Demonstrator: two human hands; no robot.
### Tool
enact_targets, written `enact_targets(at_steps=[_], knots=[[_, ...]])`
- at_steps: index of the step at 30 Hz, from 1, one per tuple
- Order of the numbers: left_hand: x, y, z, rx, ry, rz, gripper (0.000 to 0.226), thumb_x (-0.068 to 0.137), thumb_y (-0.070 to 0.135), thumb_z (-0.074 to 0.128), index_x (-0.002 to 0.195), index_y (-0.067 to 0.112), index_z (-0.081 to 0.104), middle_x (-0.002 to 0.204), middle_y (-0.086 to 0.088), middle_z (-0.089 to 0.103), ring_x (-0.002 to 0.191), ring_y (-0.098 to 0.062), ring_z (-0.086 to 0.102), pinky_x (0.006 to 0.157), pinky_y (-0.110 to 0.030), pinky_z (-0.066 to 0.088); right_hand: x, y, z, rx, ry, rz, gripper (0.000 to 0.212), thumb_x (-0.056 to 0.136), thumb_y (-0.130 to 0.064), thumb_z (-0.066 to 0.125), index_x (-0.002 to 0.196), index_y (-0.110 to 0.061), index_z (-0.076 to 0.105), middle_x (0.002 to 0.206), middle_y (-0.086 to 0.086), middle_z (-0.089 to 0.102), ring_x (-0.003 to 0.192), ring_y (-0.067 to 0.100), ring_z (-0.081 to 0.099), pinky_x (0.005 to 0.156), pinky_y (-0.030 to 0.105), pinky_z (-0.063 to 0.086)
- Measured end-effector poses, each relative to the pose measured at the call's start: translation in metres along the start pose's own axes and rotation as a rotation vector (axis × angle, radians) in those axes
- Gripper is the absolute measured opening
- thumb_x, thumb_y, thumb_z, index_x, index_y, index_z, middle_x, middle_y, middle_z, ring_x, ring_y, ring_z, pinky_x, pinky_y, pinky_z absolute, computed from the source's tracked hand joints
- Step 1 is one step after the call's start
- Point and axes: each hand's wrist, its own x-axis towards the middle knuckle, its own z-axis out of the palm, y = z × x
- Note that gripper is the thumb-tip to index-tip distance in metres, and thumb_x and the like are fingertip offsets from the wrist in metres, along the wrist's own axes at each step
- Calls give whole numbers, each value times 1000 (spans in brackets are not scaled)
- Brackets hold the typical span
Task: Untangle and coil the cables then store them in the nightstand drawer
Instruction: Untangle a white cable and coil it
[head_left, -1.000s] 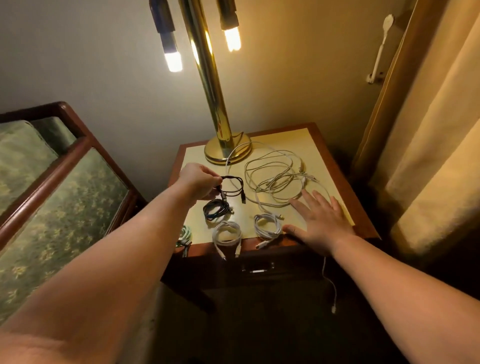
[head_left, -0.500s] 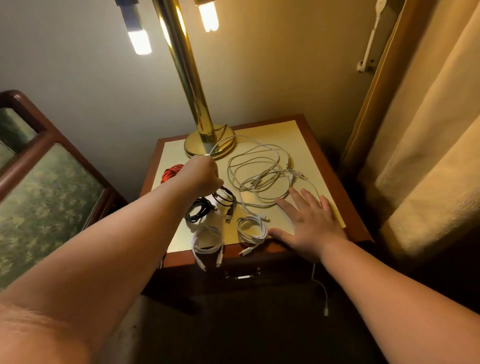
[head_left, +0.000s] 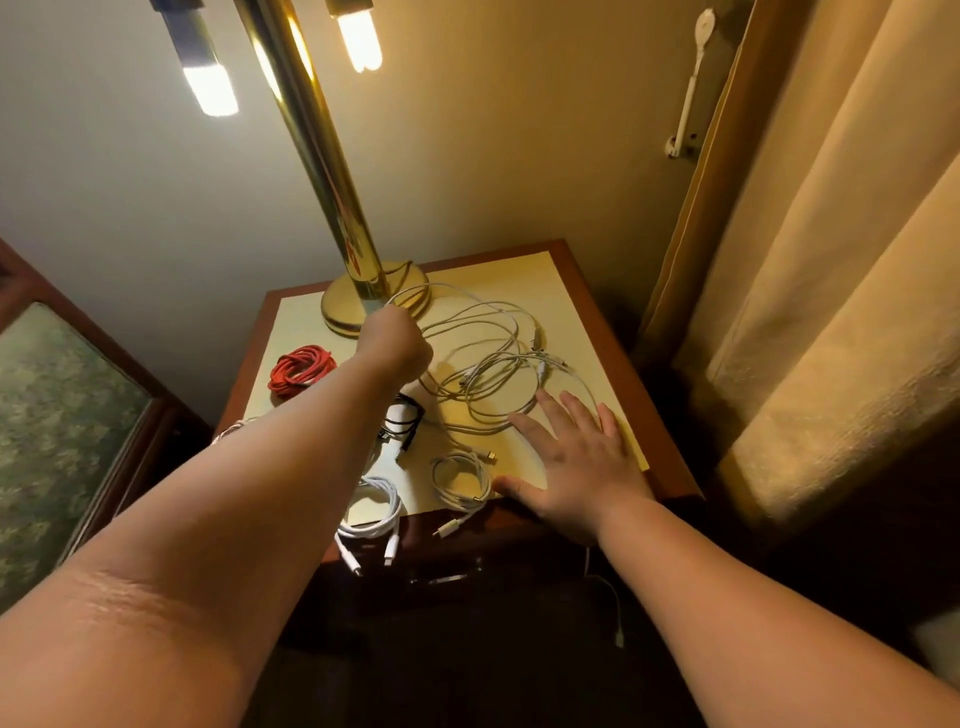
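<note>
A tangle of white cables (head_left: 493, 374) sprawls over the middle of the nightstand top (head_left: 582, 291). My left hand (head_left: 395, 340) is curled at the tangle's far left edge beside the lamp base and grips a white strand there. My right hand (head_left: 571, 457) lies flat with spread fingers on the tangle's near right part. Coiled cables lie around: a red one (head_left: 301, 366) at left, a black one (head_left: 402, 426) under my left forearm, a white one (head_left: 374, 514) and a smaller white one (head_left: 462, 480) at the front edge. The drawer front (head_left: 457, 577) below is closed.
A brass lamp (head_left: 358, 306) stands at the back left of the top, its lit bulbs overhead. A curtain (head_left: 831, 260) hangs close on the right. A wood-framed bed end with green fabric (head_left: 57, 426) stands left. One white cable end (head_left: 618, 623) dangles down the nightstand's front.
My left hand let go of the black coil, which now lies on the top, and moved back toward the lamp base to grip a white strand. My right hand stayed flat.
</note>
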Motion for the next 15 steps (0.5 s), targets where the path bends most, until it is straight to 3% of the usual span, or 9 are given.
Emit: enact_targets(at_steps=[2, 4, 11, 15], knots=[[3, 4, -8, -142, 30, -66, 6, 90, 7, 66, 92, 9, 72, 90, -10, 70, 79, -23, 69, 63, -35, 62, 0, 0, 0, 9, 0, -5, 86, 87, -87, 20, 159, -44, 2, 172, 1, -9, 157, 27, -10, 124, 57, -6], [3, 10, -20, -268, 39, -86, 7, 89, 5, 69, 87, 10, 74, 86, -9, 72, 79, -25, 73, 72, -41, 65, -1, 0, -1, 14, -1, -3, 86, 87, -87, 20, 159, -44, 4, 172, 2, -8, 157, 28, -10, 124, 57, -7], [-12, 42, -73, -621, 112, -53, 6, 89, 15, 77, 85, 13, 72, 87, -11, 72, 76, -22, 75, 73, -35, 65, -4, -3, -3, 52, 68, 10, 87, 84, -87, 27, 157, -41, 19, 171, 1, 10, 157, 26, 3, 124, 56, 2], [-29, 51, -102, -662, 194, 17, 3, 92, 18, 75, 90, 16, 73, 87, -8, 73, 74, -14, 74, 72, -33, 64, -8, -1, -6, 269, 201, 22, 81, 83, -84, 36, 150, -38, 40, 163, -3, 34, 153, 22, 23, 124, 51, 15]])
